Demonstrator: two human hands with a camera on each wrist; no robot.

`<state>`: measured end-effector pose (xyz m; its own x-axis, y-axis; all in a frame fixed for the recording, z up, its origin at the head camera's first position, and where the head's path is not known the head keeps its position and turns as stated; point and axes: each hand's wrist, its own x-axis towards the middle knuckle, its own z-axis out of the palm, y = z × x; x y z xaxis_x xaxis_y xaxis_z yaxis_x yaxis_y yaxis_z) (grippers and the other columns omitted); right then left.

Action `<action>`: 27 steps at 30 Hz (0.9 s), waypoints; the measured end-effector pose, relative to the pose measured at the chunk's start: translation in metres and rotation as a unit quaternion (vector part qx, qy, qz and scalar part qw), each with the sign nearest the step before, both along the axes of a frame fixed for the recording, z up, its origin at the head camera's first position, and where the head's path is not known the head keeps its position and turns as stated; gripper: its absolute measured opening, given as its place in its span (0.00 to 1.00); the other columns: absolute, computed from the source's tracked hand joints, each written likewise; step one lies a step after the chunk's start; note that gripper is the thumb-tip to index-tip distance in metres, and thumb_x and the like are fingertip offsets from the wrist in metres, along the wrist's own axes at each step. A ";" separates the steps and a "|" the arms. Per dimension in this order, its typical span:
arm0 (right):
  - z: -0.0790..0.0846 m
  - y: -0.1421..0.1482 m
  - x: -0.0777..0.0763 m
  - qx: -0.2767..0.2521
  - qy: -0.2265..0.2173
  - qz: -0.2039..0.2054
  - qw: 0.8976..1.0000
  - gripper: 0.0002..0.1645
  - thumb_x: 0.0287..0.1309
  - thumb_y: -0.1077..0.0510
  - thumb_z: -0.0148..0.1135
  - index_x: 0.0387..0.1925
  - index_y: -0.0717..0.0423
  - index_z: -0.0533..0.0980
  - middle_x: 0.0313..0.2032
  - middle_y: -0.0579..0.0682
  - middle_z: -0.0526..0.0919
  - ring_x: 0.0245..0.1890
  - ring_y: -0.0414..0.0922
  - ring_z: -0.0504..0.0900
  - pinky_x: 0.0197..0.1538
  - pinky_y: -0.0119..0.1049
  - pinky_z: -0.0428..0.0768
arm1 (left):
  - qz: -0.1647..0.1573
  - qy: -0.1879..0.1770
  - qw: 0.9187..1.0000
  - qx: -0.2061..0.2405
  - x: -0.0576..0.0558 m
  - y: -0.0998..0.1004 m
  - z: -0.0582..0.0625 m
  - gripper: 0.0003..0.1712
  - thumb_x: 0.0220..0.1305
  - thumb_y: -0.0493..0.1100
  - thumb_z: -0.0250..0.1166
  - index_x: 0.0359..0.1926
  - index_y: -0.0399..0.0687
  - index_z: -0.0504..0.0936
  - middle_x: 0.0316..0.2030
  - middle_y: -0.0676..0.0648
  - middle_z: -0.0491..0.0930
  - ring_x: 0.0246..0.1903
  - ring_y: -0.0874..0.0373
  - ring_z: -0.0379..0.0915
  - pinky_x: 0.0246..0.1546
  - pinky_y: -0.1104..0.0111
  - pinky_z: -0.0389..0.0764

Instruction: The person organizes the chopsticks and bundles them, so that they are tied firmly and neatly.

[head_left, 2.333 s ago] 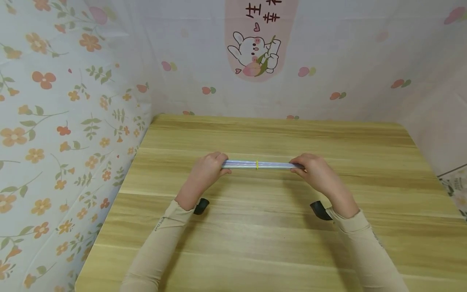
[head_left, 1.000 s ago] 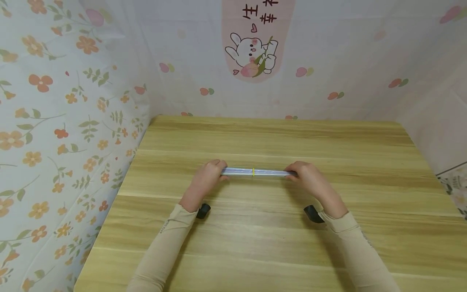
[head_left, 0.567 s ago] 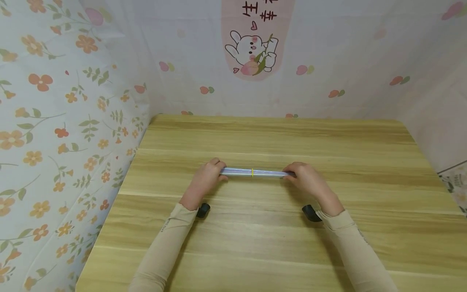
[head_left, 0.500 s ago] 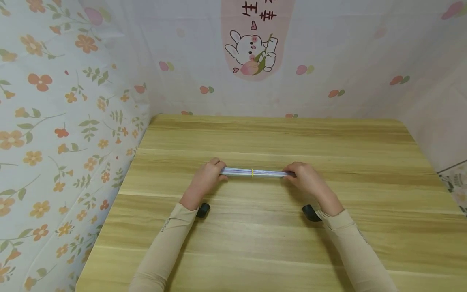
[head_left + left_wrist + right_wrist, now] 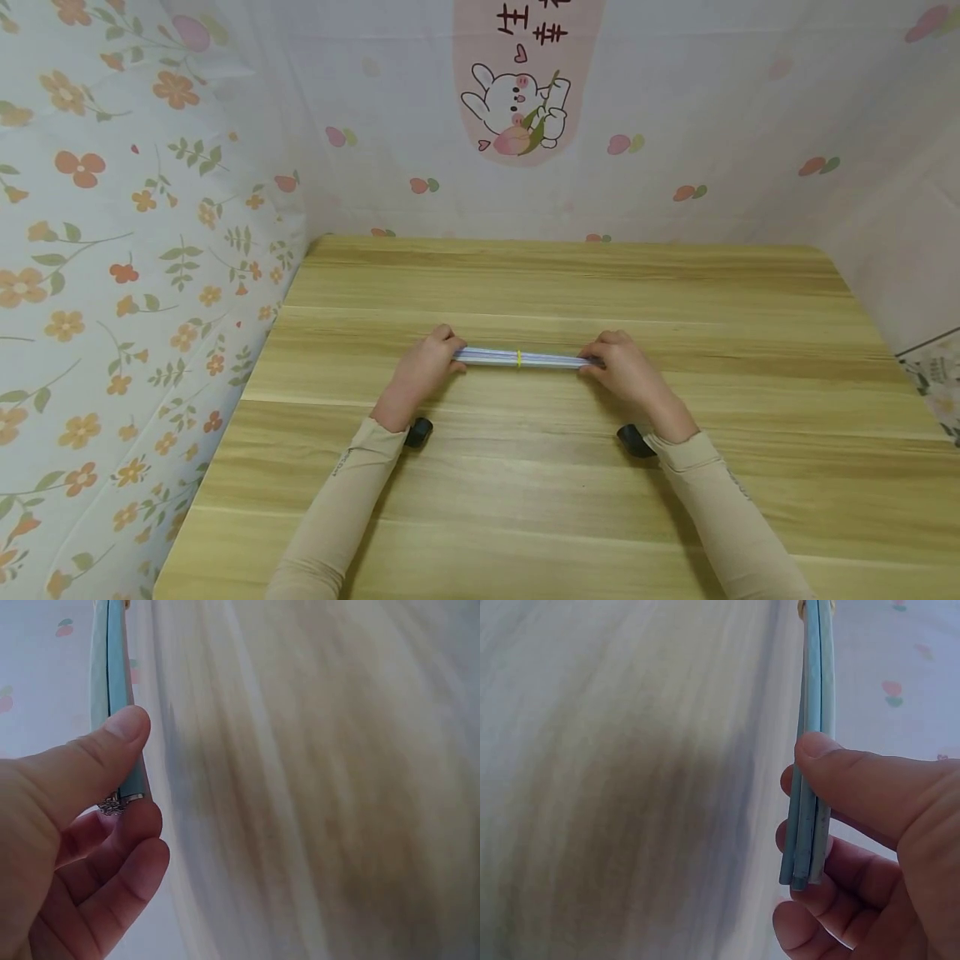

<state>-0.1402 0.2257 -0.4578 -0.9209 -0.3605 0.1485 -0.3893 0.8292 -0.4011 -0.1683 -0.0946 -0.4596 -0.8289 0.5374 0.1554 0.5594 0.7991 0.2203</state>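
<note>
A bundle of slim pastel blue and lilac chopsticks [image 5: 487,357] lies level between the two hands, with a yellow rubber band [image 5: 518,358] round its middle. My left hand [image 5: 426,367] pinches the left end between thumb and fingers. In the left wrist view, ornate silvery caps [image 5: 111,805] tip the chopsticks at that end. My right hand [image 5: 632,372] grips the other end, thumb in front and fingers behind. Plain, blunt ends of the chopsticks [image 5: 802,877] show below that thumb in the right wrist view. From the head view, both ends are partly hidden by fingers.
A wood-grain table [image 5: 525,517] spreads beneath the hands. Behind it hangs a white cloth [image 5: 675,108] with a rabbit print, and a flowered cloth [image 5: 150,333] borders the left side. Dark wrist devices [image 5: 636,441] jut from under both cuffs.
Both hands have come slightly nearer the person with the bundle since the earliest frame. My right hand has also shifted a little left. The grip on each end stays.
</note>
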 end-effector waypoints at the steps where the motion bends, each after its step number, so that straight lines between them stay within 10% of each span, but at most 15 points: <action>1: -0.001 0.000 0.000 0.000 -0.003 0.001 1.000 0.11 0.50 0.60 0.70 0.36 0.61 0.83 0.33 0.53 0.80 0.36 0.49 0.72 0.40 0.42 0.72 | 0.000 0.001 1.000 -0.001 0.000 0.000 0.000 0.18 0.52 0.45 0.71 0.42 0.41 0.83 0.37 0.44 0.75 0.33 0.55 0.78 0.33 0.67 0.80; 27: -0.009 -0.003 0.000 0.004 -0.033 0.000 0.999 0.09 0.52 0.64 0.68 0.37 0.62 0.83 0.33 0.52 0.79 0.36 0.49 0.75 0.43 0.45 0.75 | 0.007 -0.039 0.999 -0.017 -0.001 0.000 0.000 0.17 0.54 0.43 0.71 0.45 0.40 0.83 0.37 0.44 0.76 0.34 0.55 0.76 0.36 0.66 0.79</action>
<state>-0.1399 0.2232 -0.4668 -0.9286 -0.3612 0.0847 -0.3621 0.8325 -0.4193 -0.1696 -0.0949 -0.4594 -0.8448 0.5301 0.0724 0.5310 0.8142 0.2347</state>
